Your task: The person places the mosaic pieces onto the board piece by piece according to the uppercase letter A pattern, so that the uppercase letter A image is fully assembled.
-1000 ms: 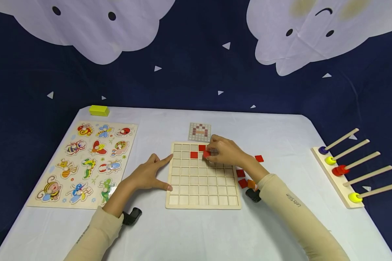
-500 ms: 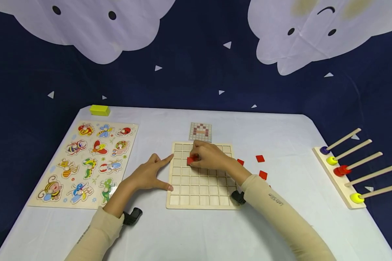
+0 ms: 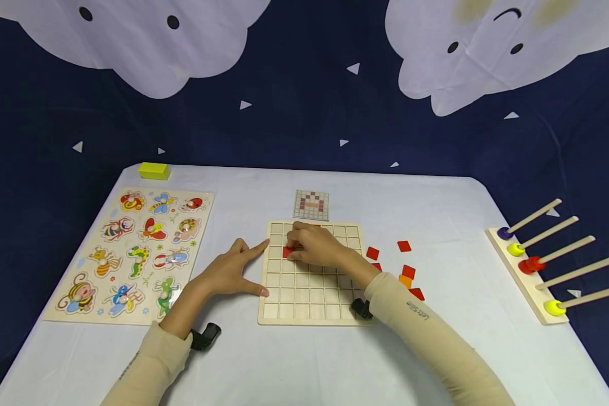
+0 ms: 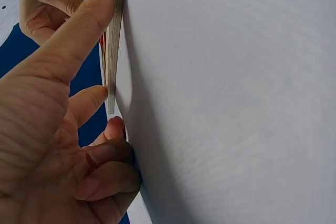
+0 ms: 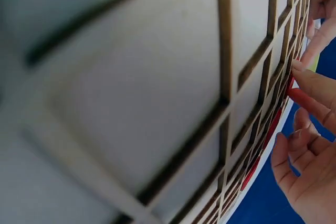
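Observation:
A wooden grid board [image 3: 295,296] lies on the table with its square cells facing up. Against its left edge, my left hand [image 3: 228,272] presses the extended thumb and index finger; the left wrist view shows the other fingers bent and holding nothing. Over the upper left cells, my right hand [image 3: 316,247] pinches a red square tile [image 3: 287,252] between thumb and fingers. That hand covers part of the upper rows. More red tiles [image 5: 273,127] sit along the grid in the right wrist view. Behind the board lies a small pattern card [image 3: 311,204] with a gridded red design.
Loose red tiles [image 3: 404,246] and an orange tile [image 3: 406,281] lie right of the board. An insect peg puzzle [image 3: 147,265] is at left, with a yellow block [image 3: 154,171] behind it. A rack with pegs and coloured rings [image 3: 530,276] stands at far right.
My right hand has moved left across the board, from the upper middle cells to the left columns, a red tile at its fingertips. The left hand stays on the board's edge.

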Demonstrator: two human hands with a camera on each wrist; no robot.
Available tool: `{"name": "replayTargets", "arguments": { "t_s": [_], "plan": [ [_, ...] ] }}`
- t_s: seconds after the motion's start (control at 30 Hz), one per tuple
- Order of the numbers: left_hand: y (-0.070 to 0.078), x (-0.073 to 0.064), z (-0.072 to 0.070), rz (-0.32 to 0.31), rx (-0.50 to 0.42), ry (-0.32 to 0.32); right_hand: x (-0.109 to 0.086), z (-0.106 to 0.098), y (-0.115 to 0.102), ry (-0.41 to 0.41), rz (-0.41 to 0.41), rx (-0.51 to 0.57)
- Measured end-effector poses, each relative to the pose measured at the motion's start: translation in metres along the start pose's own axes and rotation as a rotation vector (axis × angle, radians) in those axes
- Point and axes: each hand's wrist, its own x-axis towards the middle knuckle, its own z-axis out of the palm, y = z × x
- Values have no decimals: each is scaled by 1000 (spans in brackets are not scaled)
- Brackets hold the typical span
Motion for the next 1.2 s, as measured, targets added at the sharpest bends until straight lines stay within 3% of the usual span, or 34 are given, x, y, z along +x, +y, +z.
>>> {"name": "replayTargets", "arguments": {
  "t_s": [0.37,0.77,1.03,1.2],
  "plan": [
    [2,0,1,4,-10,2,-12,-8,5,10,78,-3],
    [1,-1,0,6,-9,12,-82,-45,62,93,265,-29],
    [1,0,-1,11,-12,13,-120,-45,90,88,377,-35],
    [0,0,1,8,-10,11,-131,-39,95,77,387,-28]
  ]
}}
